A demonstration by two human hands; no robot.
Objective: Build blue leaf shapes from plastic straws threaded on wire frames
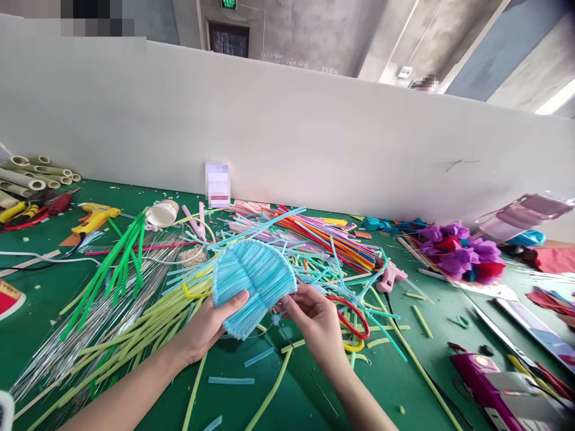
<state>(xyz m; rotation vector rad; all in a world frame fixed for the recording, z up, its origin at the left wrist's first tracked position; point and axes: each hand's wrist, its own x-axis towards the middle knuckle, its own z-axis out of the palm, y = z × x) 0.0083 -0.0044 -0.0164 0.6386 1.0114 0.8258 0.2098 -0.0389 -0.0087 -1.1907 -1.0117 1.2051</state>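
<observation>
A light-blue, ribbed fan-shaped piece (254, 278) of fuzzy craft stems, with a crease down its middle, is held up over the table. My left hand (204, 326) grips its lower left side, thumb on the front face and fingers behind. At its lower right edge, the thumb and fingers of my right hand (312, 314) are pinched together. A thin dark pointed thing (286, 336) shows below those fingers; whether they hold it I cannot tell. Short blue strips (230, 381) lie beneath. Scissors with red handles (354, 320) are partly hidden behind my right hand.
Colored craft stems (332, 239) and yellow-green stems (148, 326) spread around. A yellow glue gun (94, 218) lies left, a pink glue gun (390, 275) right. Purple flowers (453, 251), a magenta device (489, 386) and bamboo tubes (36, 176) sit farther out. A white partition (287, 131) stands behind.
</observation>
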